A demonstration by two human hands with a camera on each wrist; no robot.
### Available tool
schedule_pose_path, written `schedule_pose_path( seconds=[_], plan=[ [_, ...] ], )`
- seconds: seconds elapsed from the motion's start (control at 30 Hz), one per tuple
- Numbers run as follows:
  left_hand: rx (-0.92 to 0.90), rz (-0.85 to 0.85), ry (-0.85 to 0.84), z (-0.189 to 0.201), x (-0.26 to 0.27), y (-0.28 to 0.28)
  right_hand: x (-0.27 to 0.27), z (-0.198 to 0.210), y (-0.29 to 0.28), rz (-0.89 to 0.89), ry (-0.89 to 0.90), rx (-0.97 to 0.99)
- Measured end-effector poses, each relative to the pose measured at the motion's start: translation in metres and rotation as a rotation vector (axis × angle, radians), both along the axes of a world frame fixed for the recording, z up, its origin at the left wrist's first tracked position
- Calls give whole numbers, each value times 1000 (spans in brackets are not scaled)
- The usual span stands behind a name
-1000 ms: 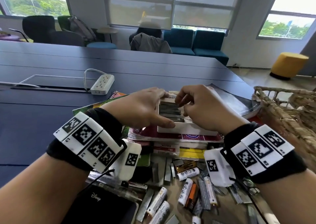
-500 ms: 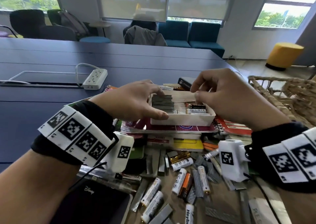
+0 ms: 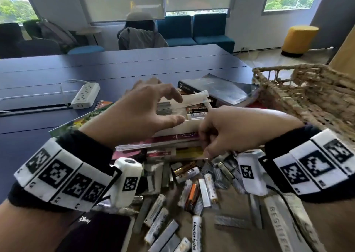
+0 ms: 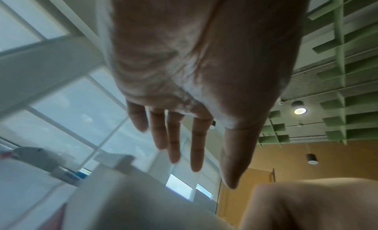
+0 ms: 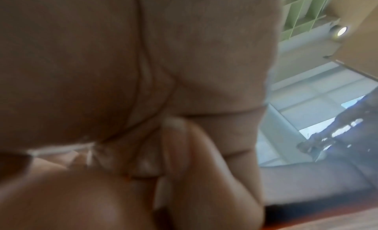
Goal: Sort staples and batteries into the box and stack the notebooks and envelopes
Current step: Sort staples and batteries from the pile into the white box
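On notebook stack: white box (image 3: pixel 184 125), staples left, batteries right | left hand (image 3: pixel 138 115) spread | right hand (image 3: pixel 230 128) curled, contents unclear

Teal sofas (image 3: pixel 194 31) under blinded windows (image 3: pixel 124 0); yellow pouf (image 3: pixel 298 40).

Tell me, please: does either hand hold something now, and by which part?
The left hand is spread open over the white box, gripping nothing. The right hand is curled; whether it holds anything cannot be told.
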State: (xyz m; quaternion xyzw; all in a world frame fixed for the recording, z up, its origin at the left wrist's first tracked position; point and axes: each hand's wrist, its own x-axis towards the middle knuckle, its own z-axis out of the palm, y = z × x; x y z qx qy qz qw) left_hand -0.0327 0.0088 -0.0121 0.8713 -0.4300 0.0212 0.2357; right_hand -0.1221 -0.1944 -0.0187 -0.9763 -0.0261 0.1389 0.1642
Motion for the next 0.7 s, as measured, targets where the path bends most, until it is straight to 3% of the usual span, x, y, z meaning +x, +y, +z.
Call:
schedule_pose_path(
  seconds=[0.1, 0.23, 0.53, 0.7],
  plan=[
    [-16, -103, 102, 2, -14, -6, 2, 2, -5, -11, 4, -103],
    [106, -186, 180, -3, -21, -12, 1, 0, -6, -1, 80, -180],
    [213, -195, 243, -14, -20, -14, 5, -13, 2, 83, 100, -303],
    [274, -226, 229, -17, -21, -16, 5, -8, -6, 67, 97, -96]
  ],
)
